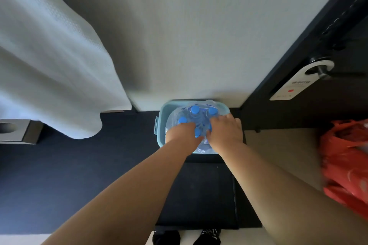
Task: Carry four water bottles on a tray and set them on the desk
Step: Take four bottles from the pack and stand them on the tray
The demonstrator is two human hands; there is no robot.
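A shrink-wrapped pack of clear water bottles with blue caps [195, 110] stands in a light blue plastic bin [163, 111] on the floor against the white wall. My left hand [182, 134] rests on the near left bottles, fingers curled over the caps and wrap. My right hand [225, 130] grips the pack's near right side. Whether either hand holds a single bottle is hidden by the fingers. A flat black tray [196, 195] lies on the floor just in front of the bin, below my forearms.
A white curtain [49, 55] hangs at the left above a dark carpet [79, 165]. A dark door [318, 65] with a hanging sign [294, 83] stands at the right. A red plastic bag [346, 161] sits at the right edge. My feet [187, 236] show at the bottom.
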